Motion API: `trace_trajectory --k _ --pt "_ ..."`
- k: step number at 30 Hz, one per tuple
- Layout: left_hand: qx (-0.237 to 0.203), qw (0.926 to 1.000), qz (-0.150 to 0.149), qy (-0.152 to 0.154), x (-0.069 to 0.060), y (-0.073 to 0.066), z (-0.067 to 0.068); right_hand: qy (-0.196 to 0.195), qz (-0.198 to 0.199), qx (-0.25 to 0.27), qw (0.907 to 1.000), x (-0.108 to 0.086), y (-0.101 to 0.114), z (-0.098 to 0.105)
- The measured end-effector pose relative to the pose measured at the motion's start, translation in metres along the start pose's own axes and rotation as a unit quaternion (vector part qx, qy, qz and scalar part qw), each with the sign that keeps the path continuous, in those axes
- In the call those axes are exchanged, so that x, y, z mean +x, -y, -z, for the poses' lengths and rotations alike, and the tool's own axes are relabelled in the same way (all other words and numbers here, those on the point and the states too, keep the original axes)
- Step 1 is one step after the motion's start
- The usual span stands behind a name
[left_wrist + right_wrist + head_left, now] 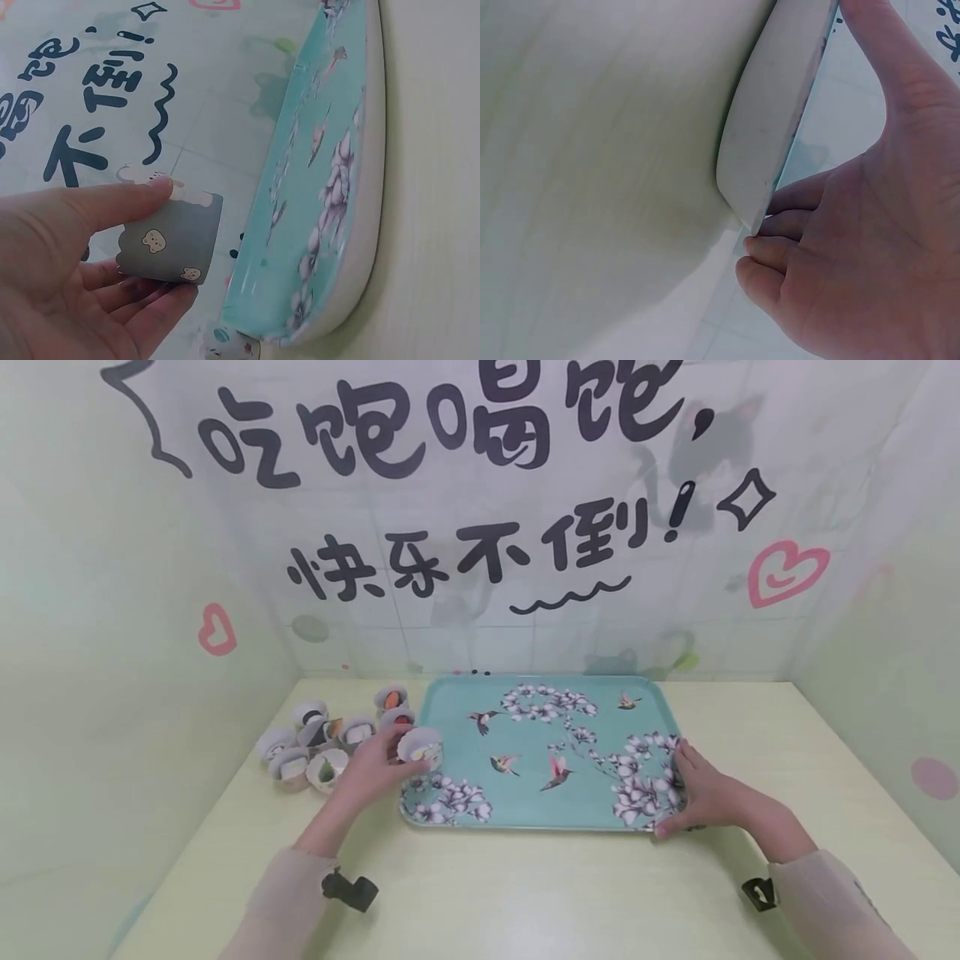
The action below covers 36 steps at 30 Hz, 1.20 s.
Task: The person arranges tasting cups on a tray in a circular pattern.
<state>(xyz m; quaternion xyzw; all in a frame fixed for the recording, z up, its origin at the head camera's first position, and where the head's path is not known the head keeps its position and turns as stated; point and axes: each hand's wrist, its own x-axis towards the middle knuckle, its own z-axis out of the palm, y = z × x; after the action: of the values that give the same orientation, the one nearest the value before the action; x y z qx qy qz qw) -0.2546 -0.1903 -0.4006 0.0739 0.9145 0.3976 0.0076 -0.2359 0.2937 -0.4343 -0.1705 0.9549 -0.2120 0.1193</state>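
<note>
My left sleeve [281, 897] and right sleeve [832, 902] are long and pale, a creamy grey. By the left one's end I wear a small black gadget [351, 891] with a boxy tip. The right one has a black clip [761, 894] too, squarish, with a pale spot in it.

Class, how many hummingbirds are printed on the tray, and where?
4 on the turquoise tray: one hummingbird upper left, another upper right, a third left of centre, the fourth just right of it. The right hand may hide another.
</note>
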Motion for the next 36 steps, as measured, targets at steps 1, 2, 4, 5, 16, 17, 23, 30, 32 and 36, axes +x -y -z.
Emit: trace_trajectory --k 1,2,4,5,16,17,23,30,32,36 --pt "-0.005 1.0000 -0.004 0.005 0.003 -0.002 -0.002 -0.001 0.000 0.001 1.0000 0.000 0.000 0.000" --pt "-0.006 0.9999 -0.007 0.007 0.006 -0.005 -0.004 -0.003 0.002 0.001 1.0000 0.000 0.000 0.000" --pt "-0.011 0.9998 -0.009 0.012 0.013 -0.011 -0.009 -0.005 0.003 0.001 1.0000 0.000 0.000 0.000" --pt "-0.016 0.9997 -0.009 0.017 0.016 -0.014 -0.012 -0.005 0.003 0.002 1.0000 0.000 0.000 0.000" --pt "-0.073 0.9959 0.001 0.055 0.047 -0.045 -0.034 -0.001 -0.002 -0.003 1.0000 0.001 0.001 0.003" --pt "-0.079 0.9952 0.001 0.057 0.049 -0.047 -0.036 -0.002 -0.001 -0.001 1.0000 0.001 0.000 0.003" --pt "-0.081 0.9956 -0.001 0.047 0.064 -0.060 -0.047 -0.001 -0.011 0.011 0.9999 -0.002 -0.002 0.000" --pt "-0.082 0.9955 -0.005 0.048 0.078 -0.072 -0.058 -0.002 -0.009 0.013 0.9999 -0.002 -0.003 -0.001" --pt "-0.085 0.9951 -0.009 0.049 0.082 -0.074 -0.060 -0.001 -0.006 0.013 0.9999 -0.002 -0.002 -0.001" --pt "-0.089 0.9945 -0.015 0.054 0.090 -0.076 -0.067 -0.004 -0.004 0.014 0.9999 -0.003 0.001 -0.001"
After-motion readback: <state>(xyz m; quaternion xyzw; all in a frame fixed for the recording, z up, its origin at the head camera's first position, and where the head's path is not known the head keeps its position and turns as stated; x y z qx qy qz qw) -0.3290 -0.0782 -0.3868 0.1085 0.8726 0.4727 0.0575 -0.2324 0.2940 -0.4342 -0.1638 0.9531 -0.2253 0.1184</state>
